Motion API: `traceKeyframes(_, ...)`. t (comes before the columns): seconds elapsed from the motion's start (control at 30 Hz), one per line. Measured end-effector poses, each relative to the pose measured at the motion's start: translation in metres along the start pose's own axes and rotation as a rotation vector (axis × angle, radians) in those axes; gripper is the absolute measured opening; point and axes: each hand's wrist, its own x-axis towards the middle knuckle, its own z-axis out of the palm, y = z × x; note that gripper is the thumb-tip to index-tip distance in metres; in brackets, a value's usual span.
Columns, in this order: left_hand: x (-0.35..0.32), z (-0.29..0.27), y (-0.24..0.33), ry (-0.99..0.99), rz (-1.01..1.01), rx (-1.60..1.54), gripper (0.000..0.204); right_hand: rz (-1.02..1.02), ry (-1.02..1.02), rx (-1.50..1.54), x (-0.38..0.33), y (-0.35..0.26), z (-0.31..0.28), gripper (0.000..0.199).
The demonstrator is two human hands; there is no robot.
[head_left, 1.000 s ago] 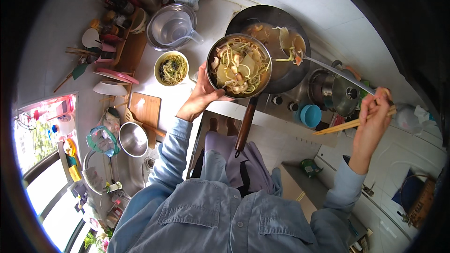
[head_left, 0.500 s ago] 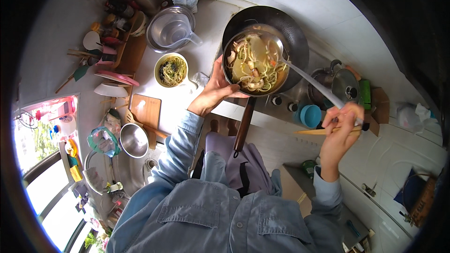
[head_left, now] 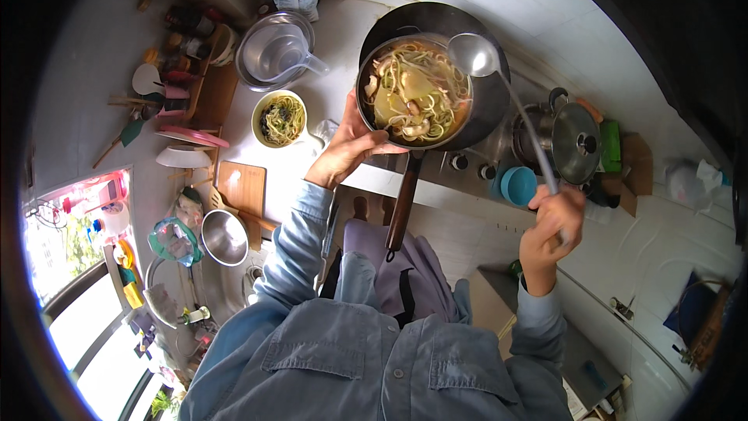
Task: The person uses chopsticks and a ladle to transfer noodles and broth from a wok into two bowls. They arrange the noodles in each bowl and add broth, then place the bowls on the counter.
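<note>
My left hand [head_left: 348, 148] grips the near left rim of a round bowl [head_left: 421, 146], its thumb on the edge. The bowl is held above a dark wok [head_left: 489, 113], whose wooden handle [head_left: 404, 201] points toward me. Broth, noodles [head_left: 436, 118], pale slices and mushroom pieces fill the bowl. Closed around the handle of a metal ladle [head_left: 472, 55], my right hand [head_left: 556, 226] is slightly blurred. The ladle's head is above the bowl's far right rim, over the wok. Chopsticks seen earlier in my right hand do not show now.
Left of the wok, a white bowl of noodles [head_left: 282, 118] sits near a clear strainer-like cup [head_left: 273, 53] in a metal basin. A lidded pot [head_left: 575, 143] and a blue bowl [head_left: 518, 185] are at right. A cutting board [head_left: 243, 191] and steel bowl [head_left: 225, 238] lie left.
The ladle has come out of the noodles and up over the bowl's far right rim. My right hand has shifted left and nearer to me. The chopsticks are no longer visible.
</note>
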Motion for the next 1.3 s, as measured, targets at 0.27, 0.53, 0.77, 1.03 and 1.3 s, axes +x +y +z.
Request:
traceKeyframes(0.27,-0.004,-0.027,0.017,0.054,0.059,0.001,0.092,0.467,0.089,0.113,-0.018,0.060,0.029,0.027)
traceKeyframes(0.53,-0.026,-0.045,0.036,0.215,0.112,0.083,0.092,0.472,-0.087,0.099,-0.027,0.084,0.075,0.009)
traceKeyframes(0.77,-0.047,-0.052,0.036,0.294,0.148,0.096,0.086,0.719,-0.073,0.225,-0.040,0.076,0.083,0.023)
traceKeyframes(1.03,-0.057,-0.060,0.029,0.283,0.133,0.043,0.088,0.874,0.144,0.635,-0.039,0.078,0.104,0.031)
traceKeyframes(1.3,-0.058,-0.053,0.021,0.274,0.110,0.018,0.090,0.726,0.070,0.450,-0.027,0.070,0.090,0.024)
